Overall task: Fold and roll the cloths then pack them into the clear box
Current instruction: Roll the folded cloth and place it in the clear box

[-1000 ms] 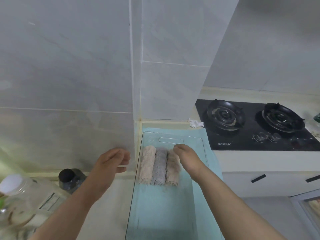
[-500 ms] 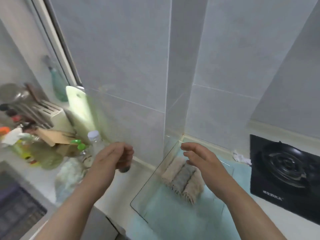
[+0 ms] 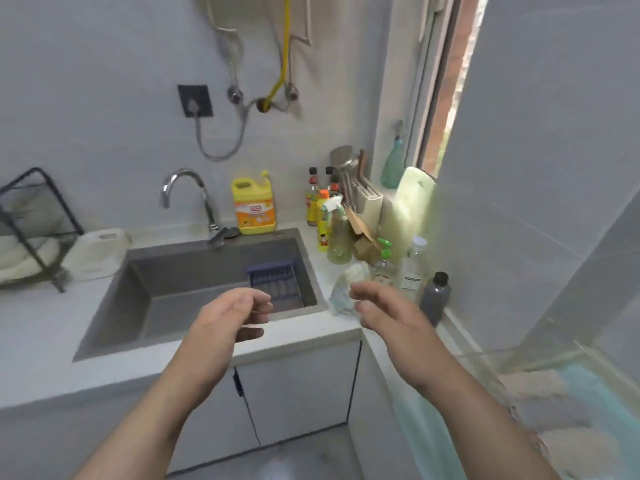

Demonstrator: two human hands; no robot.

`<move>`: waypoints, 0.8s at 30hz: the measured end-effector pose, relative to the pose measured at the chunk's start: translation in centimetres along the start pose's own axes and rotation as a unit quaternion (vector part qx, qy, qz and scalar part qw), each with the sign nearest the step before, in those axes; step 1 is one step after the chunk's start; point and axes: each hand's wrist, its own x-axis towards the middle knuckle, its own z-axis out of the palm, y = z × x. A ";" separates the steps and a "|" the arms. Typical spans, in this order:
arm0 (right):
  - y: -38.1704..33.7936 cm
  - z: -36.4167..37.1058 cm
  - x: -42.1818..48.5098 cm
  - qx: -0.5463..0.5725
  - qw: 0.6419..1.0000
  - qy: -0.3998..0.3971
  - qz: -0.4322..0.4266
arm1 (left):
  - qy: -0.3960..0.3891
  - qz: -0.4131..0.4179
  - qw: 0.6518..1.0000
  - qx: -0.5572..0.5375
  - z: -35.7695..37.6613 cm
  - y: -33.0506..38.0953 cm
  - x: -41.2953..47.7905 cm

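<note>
The left grip (image 3: 235,317) and the right grip (image 3: 384,313) are hovering in the air over the front edge of the surface (image 3: 311,329). Both are empty, with fingers loosely curled and palms facing each other. The clear box (image 3: 502,356) is sitting well off to the right, low down beside the right forearm. The rolled cloths (image 3: 533,384) are lying inside it, side by side on a teal lining (image 3: 426,427). The head is facing the sink (image 3: 194,282), so the box is showing only as a blurred corner, and the rolls seem to be lying with their long axes across the view. A pale crumpled bundle (image 3: 341,289) is resting just beyond the right fingertips. It may be another cloth, though that is hard to tell. Either way the right grip is standing nearer, and the box would call for a swing back to the right.
</note>
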 end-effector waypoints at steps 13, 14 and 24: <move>-9.9 29.6 -1.1 -0.012 0.951 -0.286 -0.114 | 0.311 0.005 0.950 -0.038 -28.9 0.3 -15.2; -10.5 31.8 -1.6 -0.013 0.947 -0.299 -0.117 | 0.329 0.003 0.944 -0.037 -31.1 0.0 -16.3; -15.3 50.3 -5.0 0.019 0.921 -0.374 -0.107 | 0.442 -0.008 0.897 -0.018 -47.5 -0.7 -23.6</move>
